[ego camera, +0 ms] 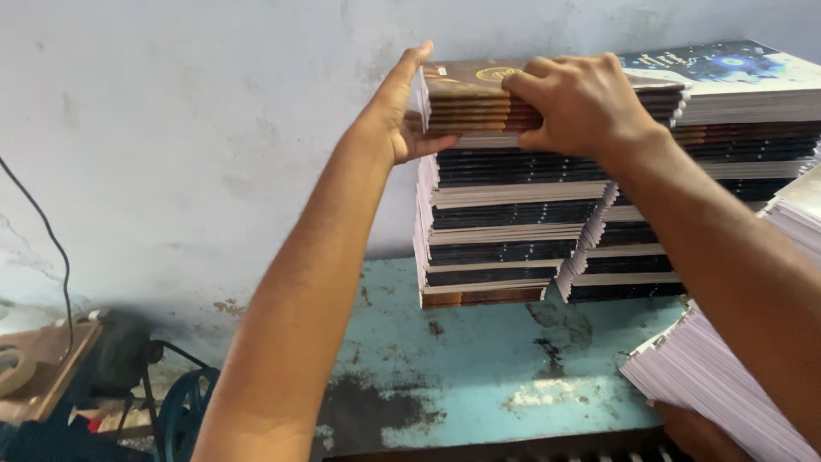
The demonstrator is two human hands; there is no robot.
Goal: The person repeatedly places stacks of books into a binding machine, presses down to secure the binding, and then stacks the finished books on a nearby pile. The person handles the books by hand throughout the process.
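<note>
1. The left hand (400,107) lies flat, fingers straight and pointing up, pressed against the left end of a bundle (469,101) of thin brown-covered booklets.
2. The right hand (581,103) is curled over the top front edge of the same bundle, fingers wrapped down its face; both hands hold it between them.
3. The bundle sits on top of a tall stack (505,227) of booklets, dark bundles with pale page edges between, set against the wall (197,128).
4. A second stack (735,145) stands just beside it on the right, topped by a dark blue cover; the two touch where their page edges fan out.
5. Both stacks rest on a worn turquoise table (479,359) with dark patches of chipped paint.
6. At the lower right a slanted pile (718,385) of white-edged booklets leans toward the camera; what seems to be another hand (697,432) shows under it, though the view there is poor.
7. At the lower left, beside the table, are a wooden piece (51,368), a dark wheel (184,411) and a black cable (51,248) running down the wall.
</note>
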